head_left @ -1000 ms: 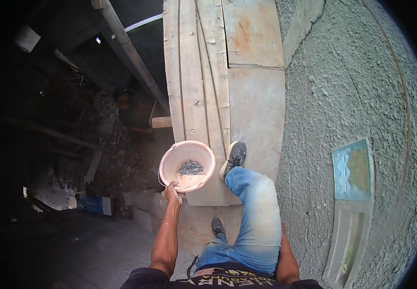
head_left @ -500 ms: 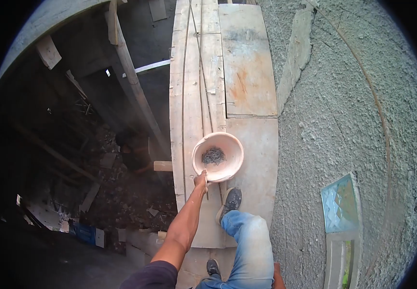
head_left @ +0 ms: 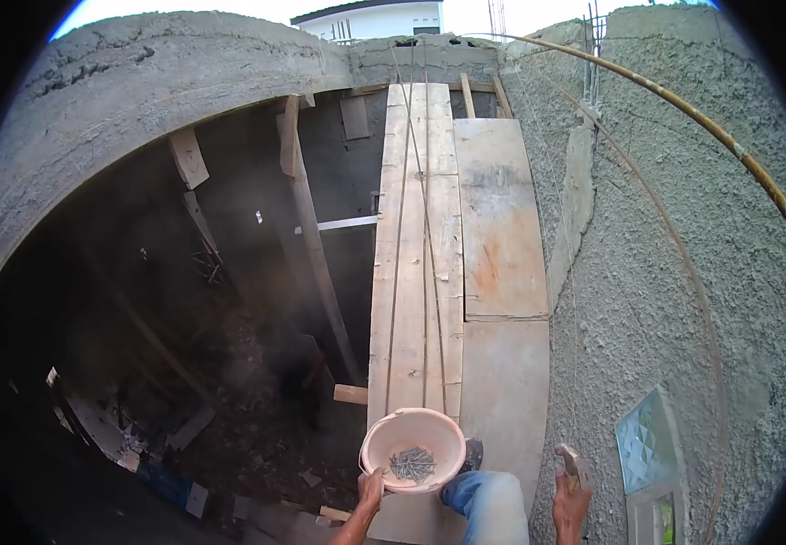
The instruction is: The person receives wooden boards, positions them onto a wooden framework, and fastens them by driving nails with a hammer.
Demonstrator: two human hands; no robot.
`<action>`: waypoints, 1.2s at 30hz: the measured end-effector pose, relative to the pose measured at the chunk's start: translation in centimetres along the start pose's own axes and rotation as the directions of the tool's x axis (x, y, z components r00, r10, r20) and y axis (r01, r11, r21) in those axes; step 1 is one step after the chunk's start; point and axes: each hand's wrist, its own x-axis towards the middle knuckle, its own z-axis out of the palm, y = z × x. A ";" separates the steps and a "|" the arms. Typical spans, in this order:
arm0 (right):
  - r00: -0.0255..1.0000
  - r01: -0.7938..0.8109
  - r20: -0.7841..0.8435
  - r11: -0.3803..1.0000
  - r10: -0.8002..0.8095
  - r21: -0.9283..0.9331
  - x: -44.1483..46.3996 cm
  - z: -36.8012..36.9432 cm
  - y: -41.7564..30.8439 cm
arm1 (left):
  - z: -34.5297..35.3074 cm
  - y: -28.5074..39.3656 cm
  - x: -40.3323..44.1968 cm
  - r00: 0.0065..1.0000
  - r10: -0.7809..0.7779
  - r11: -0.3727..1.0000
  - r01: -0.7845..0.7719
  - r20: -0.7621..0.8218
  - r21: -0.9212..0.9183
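My left hand [head_left: 371, 490] is closed on the near-left rim of a pale pink bucket [head_left: 450, 439]. A loose heap of grey nails [head_left: 413, 464] lies in the bottom of this bucket. Over to the right, my right hand [head_left: 572, 505] is wrapped round a hammer [head_left: 571, 457], whose head shows above the fingers while most of its handle is hidden. The bucket hangs over the plank walkway, just in front of my leg [head_left: 486, 505] in blue jeans.
Wooden boards [head_left: 506, 363] form a narrow walkway, with thin rebar rods [head_left: 426, 272] lying along it. On the left is a dark drop with a wooden prop [head_left: 316, 245] and debris below. A rough plastered wall [head_left: 647, 309] stands on the right, with a patterned glass pane [head_left: 645, 440].
The view has tilted up, so the far wall and sky now show. The bucket sits lower in view, still in my left hand. My right hand with the hammer has come into sight.
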 end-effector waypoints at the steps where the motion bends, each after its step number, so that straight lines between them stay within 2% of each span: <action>1: 0.986 0.162 -0.052 0.979 -0.157 0.120 1.6 0.3 -4.8 | -1.9 0.6 -2.2 1.000 0.009 1.000 -0.009 0.009 -0.002; 2: 0.989 0.147 -0.017 0.989 -0.147 0.022 2.9 0.0 -8.6 | -3.6 -0.2 -2.7 0.999 0.048 0.998 -0.048 0.008 0.044; 3: 0.960 0.279 -0.028 0.955 -0.278 0.097 4.8 0.6 -10.8 | -5.7 -1.4 -3.0 0.996 0.087 0.992 -0.087 0.001 0.094; 5: 0.894 0.448 -0.049 0.888 -0.445 0.108 7.5 1.3 -18.0 | -9.5 -6.4 -2.6 0.987 0.161 0.987 -0.161 0.013 -0.009; 6: 0.884 0.462 -0.005 0.874 -0.467 0.153 9.1 1.5 -21.6 | -10.1 -5.2 -4.8 0.996 0.025 0.999 -0.028 -0.083 -0.027; 7: 0.812 0.581 -0.081 0.792 -0.577 0.188 10.4 1.8 -25.9 | -11.4 -5.3 -5.9 0.996 0.026 0.999 -0.028 -0.085 -0.020; 8: 0.795 0.606 -0.054 0.787 -0.604 0.120 12.0 1.6 -29.7 | -12.9 -6.1 -7.0 0.990 0.007 0.998 -0.015 -0.143 -0.054; 9: 0.692 0.721 -0.055 0.693 -0.720 -0.004 13.7 1.3 -33.7 | -14.1 -6.7 -8.2 0.979 -0.015 0.995 -0.004 -0.202 -0.096; 10: 0.561 0.809 -0.128 0.575 -0.817 -0.124 15.9 1.6 -37.4 | -15.3 -6.6 -9.7 0.983 -0.083 0.985 0.056 -0.163 -0.165; 11: 0.364 0.847 -0.185 0.407 -0.913 -0.342 17.8 1.6 -41.2 | -15.6 -4.6 -12.8 0.980 -0.086 0.982 0.054 -0.179 -0.179; 12: 0.214 0.817 -0.218 0.297 -0.952 -0.494 20.3 1.7 -44.7 | -15.4 -1.4 -16.8 0.969 -0.168 0.979 0.143 -0.179 -0.145; 13: 0.092 0.760 -0.126 0.152 -0.988 -0.632 23.1 0.8 -48.0 | -15.6 0.1 -19.2 0.950 -0.255 0.965 0.239 -0.180 -0.106; 14: 0.075 0.696 -0.072 0.104 -0.995 -0.711 25.4 0.4 -50.6 | -18.7 -7.7 -14.8 0.968 -0.094 0.976 0.044 -0.233 -0.212; 15: 0.148 0.636 -0.026 0.115 -0.989 -0.763 27.6 0.0 -52.3 | -20.4 -10.6 -13.3 0.963 -0.120 0.975 0.068 -0.242 -0.212; 16: 0.278 0.583 0.004 0.165 -0.960 -0.796 30.0 -0.5 -53.5 | -22.3 -13.1 -13.3 0.967 -0.044 0.987 0.004 -0.250 -0.160; 17: 0.419 0.533 0.014 0.233 -0.908 -0.814 32.3 -1.2 -54.1 | -23.2 -13.8 -14.4 0.963 -0.047 0.988 0.006 -0.266 -0.152; 19: 0.597 0.462 -0.017 0.361 -0.802 -0.810 37.2 -2.7 -53.7 | -25.1 -15.2 -16.3 0.953 -0.052 0.991 0.012 -0.298 -0.136; 21: 0.697 0.413 -0.052 0.459 -0.716 -0.787 41.0 -4.3 -52.2 | -22.9 -9.0 -20.7 0.885 -0.167 0.972 0.074 -0.434 -0.222; 22: 0.736 0.393 -0.066 0.504 -0.674 -0.769 42.8 -4.7 -51.0 | -21.7 -4.7 -23.0 0.931 -0.153 0.964 0.067 -0.330 -0.255; 23: 0.774 0.373 -0.070 0.543 -0.630 -0.752 44.3 -4.8 -49.2 | -21.1 -3.5 -23.1 0.927 -0.176 0.964 0.093 -0.330 -0.250; 26: 0.827 0.362 -0.070 0.623 -0.559 -0.693 48.9 -3.1 -42.8 | -20.5 -1.0 -21.9 0.920 -0.192 0.967 0.117 -0.342 -0.228; 28: 0.875 0.345 -0.098 0.754 -0.473 -0.559 43.4 -0.1 -39.2 | -19.7 1.1 -19.2 0.938 -0.161 0.977 0.107 -0.306 -0.187; 29: 0.872 0.338 -0.107 0.746 -0.478 -0.574 43.1 1.4 -37.0 | -18.9 3.0 -18.2 0.939 -0.160 0.977 0.106 -0.304 -0.186; 31: 0.830 0.383 -0.125 0.718 -0.544 -0.581 43.4 5.0 -33.0 | -17.1 8.5 -16.1 0.997 -0.041 0.992 0.031 -0.072 -0.125; 32: 0.800 0.420 -0.130 0.701 -0.586 -0.576 43.0 6.7 -30.7 | -16.6 10.6 -14.5 0.999 -0.029 0.991 0.023 -0.046 -0.128; 35: 0.856 0.378 -0.153 0.799 -0.494 -0.468 41.8 10.0 -27.5 | -13.2 20.5 -11.5 0.998 0.036 0.990 -0.029 0.048 -0.137; 36: 0.837 0.399 -0.172 0.795 -0.519 -0.456 41.3 10.8 -26.9 | -12.3 24.0 -10.3 0.993 0.065 0.990 -0.051 0.100 -0.130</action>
